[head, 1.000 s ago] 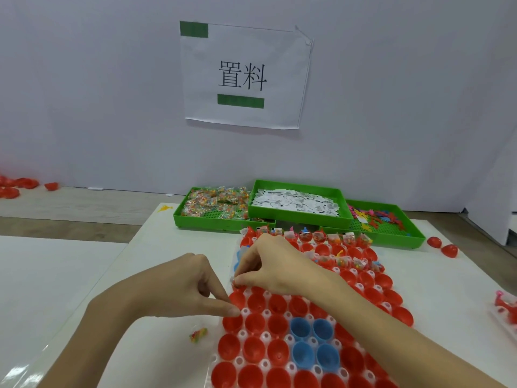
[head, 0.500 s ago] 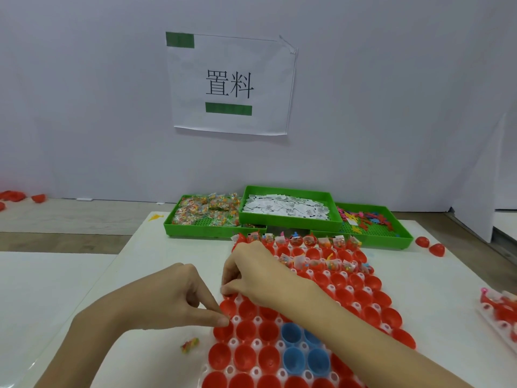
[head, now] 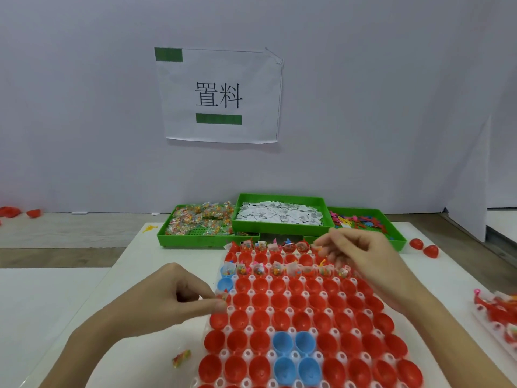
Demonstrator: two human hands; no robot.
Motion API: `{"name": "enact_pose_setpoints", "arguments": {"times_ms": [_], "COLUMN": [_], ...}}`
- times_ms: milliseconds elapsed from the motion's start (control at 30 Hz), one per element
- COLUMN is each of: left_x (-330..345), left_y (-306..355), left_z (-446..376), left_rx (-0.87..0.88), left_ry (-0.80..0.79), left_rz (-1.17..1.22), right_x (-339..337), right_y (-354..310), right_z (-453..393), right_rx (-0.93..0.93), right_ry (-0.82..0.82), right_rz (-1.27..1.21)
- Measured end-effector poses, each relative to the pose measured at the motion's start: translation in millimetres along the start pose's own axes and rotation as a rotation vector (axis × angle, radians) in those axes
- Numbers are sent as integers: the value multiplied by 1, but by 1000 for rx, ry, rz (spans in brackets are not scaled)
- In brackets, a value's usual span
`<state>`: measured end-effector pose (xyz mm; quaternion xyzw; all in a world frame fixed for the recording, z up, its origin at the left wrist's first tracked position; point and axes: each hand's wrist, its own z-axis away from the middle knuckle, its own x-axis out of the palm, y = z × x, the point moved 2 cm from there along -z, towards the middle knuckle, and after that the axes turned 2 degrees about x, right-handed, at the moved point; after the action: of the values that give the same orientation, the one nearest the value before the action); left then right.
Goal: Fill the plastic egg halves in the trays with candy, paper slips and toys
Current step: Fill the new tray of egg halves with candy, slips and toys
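On white surface [head: 156, 253], clear tray of red and blue plastic egg halves [head: 302, 317]: light, thin-walled; left hand [head: 167, 301] pinches small slippery candy packet [head: 223, 296] at tray's left edge, right hand [head: 361, 253] loosely curled, contents unclear.

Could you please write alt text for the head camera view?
Two bare hands, left hand and right hand, work over a clear tray of red and blue plastic egg halves; three green plastic bins sit behind.
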<state>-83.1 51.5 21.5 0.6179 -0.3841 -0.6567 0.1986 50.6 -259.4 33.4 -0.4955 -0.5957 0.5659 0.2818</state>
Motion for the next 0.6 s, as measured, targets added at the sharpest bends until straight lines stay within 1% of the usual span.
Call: {"name": "enact_pose_setpoints", "arguments": {"times_ms": [67, 167, 233, 300, 367, 467, 600], "left_x": [1, 4, 6, 5, -1, -23, -50], "left_y": [-3, -13, -23, -34, -45, -62, -79], "left_z": [-4, -12, -20, -36, -59, -101, -140], "left_rx": [1, -25, -94, -177, -209, -282, -387], "left_ry": [139, 462, 659, 753, 760, 680, 563], "left_rz": [23, 36, -25, -134, -239, -393, -495], "right_x": [-12, -20, -22, -25, -27, -28, -30], "right_y": [6, 11, 12, 12, 11, 10, 8], "right_z": [1, 0, 0, 0, 0, 3, 7], "right_rx": [46, 78, 83, 88, 98, 107, 107], "right_ry": [61, 86, 103, 119, 128, 134, 139], "right_rz": [-146, -273, -338, -417, -498, -559, -559]}}
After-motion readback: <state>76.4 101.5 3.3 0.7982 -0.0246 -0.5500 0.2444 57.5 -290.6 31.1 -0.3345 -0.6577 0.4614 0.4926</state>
